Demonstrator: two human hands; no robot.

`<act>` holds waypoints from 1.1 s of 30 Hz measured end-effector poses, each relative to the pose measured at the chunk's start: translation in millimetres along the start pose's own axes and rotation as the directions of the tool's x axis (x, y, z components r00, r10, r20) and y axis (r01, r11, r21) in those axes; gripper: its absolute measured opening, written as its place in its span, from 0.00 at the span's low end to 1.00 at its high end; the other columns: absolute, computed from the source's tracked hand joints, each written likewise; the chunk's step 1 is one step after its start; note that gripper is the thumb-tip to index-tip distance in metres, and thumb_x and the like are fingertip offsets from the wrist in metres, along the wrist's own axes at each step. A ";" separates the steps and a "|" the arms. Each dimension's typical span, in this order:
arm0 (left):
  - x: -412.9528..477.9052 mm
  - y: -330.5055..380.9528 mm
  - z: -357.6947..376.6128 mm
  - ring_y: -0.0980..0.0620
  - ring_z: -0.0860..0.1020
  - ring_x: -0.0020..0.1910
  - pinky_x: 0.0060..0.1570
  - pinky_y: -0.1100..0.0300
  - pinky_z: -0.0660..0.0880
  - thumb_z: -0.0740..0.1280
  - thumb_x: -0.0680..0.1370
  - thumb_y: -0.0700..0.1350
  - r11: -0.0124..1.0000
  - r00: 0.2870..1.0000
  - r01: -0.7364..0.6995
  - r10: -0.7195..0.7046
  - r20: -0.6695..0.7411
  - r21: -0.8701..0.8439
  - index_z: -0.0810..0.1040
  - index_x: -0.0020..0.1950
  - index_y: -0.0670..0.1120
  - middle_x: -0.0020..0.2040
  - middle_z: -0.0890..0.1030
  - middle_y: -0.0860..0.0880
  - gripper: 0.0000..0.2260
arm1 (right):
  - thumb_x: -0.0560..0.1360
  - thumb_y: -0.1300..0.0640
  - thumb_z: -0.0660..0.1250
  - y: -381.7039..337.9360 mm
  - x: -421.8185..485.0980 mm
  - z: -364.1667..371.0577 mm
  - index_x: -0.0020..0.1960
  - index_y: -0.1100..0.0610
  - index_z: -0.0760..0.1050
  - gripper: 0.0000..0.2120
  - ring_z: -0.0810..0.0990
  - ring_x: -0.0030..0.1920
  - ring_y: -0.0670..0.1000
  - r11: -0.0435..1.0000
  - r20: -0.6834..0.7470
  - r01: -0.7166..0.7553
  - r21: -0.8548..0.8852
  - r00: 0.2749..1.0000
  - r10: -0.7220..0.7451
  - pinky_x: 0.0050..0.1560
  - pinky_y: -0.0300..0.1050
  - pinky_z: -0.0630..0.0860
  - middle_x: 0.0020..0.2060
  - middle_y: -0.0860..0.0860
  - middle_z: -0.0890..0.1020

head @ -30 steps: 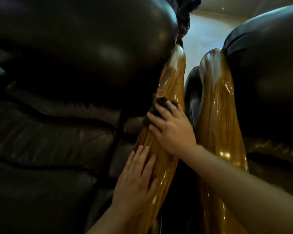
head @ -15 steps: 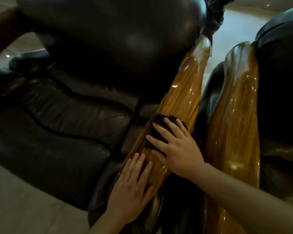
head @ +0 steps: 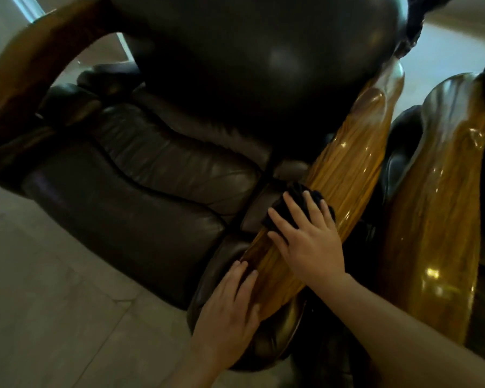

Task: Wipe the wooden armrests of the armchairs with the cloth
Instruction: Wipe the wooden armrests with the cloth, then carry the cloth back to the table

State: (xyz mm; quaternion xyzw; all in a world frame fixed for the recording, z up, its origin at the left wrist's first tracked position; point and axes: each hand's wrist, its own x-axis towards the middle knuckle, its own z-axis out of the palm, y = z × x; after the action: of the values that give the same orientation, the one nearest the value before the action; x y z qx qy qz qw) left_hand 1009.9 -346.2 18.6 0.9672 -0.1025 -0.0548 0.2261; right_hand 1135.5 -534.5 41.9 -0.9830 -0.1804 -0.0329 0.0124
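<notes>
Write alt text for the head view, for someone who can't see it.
The right hand presses a black cloth flat against the glossy wooden armrest of a dark leather armchair. The left hand rests flat on the same armrest, nearer the camera. A second wooden armrest, on another chair, stands close beside it on the right.

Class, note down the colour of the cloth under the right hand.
Black. The head view shows the cloth pressed under the right hand.

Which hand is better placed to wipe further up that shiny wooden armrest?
Probably the right hand: its spread fingers press the black cloth onto the armrest, with bare wood stretching ahead. The left hand rests flat on the near end, without a cloth.
</notes>
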 end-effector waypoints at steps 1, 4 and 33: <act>-7.8 -4.7 -4.2 0.55 0.55 0.78 0.71 0.62 0.58 0.53 0.80 0.57 1.000 1.000 0.023 -0.023 0.005 -0.019 0.61 0.78 0.52 0.79 0.58 0.52 0.26 | 0.84 0.39 0.49 -10.5 -5.1 2.7 0.76 0.45 0.68 0.24 0.55 0.80 0.63 1.000 0.021 0.003 -0.001 1.000 -0.003 0.78 0.65 0.52 0.79 0.54 0.64; -34.1 -20.6 -16.2 0.61 0.47 0.77 0.71 0.67 0.51 0.50 0.80 0.59 0.995 0.998 0.066 -0.064 0.022 -0.071 0.57 0.79 0.55 0.80 0.52 0.54 0.27 | 0.84 0.39 0.49 -37.9 -21.7 9.8 0.76 0.46 0.67 0.24 0.53 0.81 0.62 1.000 0.029 0.006 -0.006 1.000 -0.006 0.78 0.64 0.51 0.79 0.53 0.63; -285.6 -94.5 -120.6 0.44 0.52 0.79 0.76 0.42 0.47 0.44 0.78 0.63 0.551 0.553 0.833 -0.825 -0.119 0.050 0.48 0.80 0.53 0.80 0.54 0.46 0.32 | 0.80 0.41 0.61 -336.3 -53.0 -73.7 0.62 0.41 0.77 0.14 0.81 0.45 0.46 0.663 0.206 0.601 0.446 0.652 -0.730 0.43 0.44 0.78 0.48 0.42 0.81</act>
State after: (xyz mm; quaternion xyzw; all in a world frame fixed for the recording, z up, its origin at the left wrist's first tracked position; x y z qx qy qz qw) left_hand 766.8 -148.2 100.8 0.9126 0.3720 -0.1102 0.1285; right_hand 962.0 -241.6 116.0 -0.8140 -0.5355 0.1810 0.1335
